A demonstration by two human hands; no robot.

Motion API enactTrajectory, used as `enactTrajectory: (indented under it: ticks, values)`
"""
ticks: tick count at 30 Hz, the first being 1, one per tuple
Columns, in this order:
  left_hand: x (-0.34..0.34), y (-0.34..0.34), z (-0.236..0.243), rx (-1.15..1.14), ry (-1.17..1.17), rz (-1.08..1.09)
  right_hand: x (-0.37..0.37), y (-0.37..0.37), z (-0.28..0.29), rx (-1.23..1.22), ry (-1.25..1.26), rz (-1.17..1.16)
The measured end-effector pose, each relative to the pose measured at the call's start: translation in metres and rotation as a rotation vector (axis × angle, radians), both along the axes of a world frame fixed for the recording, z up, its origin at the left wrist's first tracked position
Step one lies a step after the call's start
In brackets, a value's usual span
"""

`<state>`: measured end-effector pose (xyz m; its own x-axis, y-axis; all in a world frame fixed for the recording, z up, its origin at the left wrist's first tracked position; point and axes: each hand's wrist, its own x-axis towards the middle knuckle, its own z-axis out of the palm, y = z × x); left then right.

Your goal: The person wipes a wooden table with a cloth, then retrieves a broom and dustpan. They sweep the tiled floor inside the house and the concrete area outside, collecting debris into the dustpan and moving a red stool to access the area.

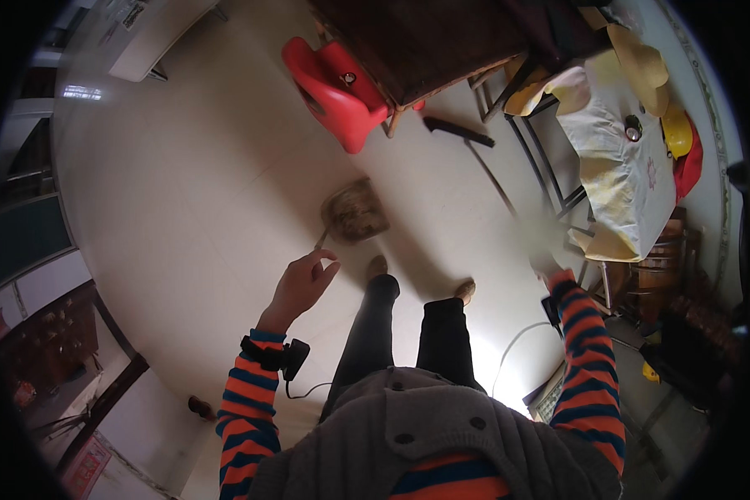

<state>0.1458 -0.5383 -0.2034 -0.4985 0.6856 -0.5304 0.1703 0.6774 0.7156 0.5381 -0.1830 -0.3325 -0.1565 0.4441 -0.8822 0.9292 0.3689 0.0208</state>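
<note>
Gripping the dustpan (pixel 356 212) by its handle with the left hand (pixel 298 290), near the left shoe (pixel 378 266), well apart from the right hand (pixel 548 275); too blurred to tell that grip, though in line with the broom (pixel 459 132). Seemingly partway through sweeping the floor (pixel 200 192), with the broom head out near the dark table (pixel 425 42) and gathering into the dustpan probably left; cannot tell dirt from stains inside.
</note>
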Motion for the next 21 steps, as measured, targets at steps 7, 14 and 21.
enactTrajectory:
  ticks: [7, 14, 21]
  values:
    - [0.003, 0.007, -0.011, -0.092, 0.013, -0.046, 0.019, -0.132, -0.087, 0.007, 0.028, -0.516]
    - [0.005, 0.019, -0.017, -0.098, 0.034, -0.096, 0.056, -0.154, 0.011, -0.349, 0.217, -0.617]
    - [0.005, 0.021, -0.010, -0.174, 0.012, -0.088, 0.106, -0.075, 0.006, 0.012, 0.209, -0.579]
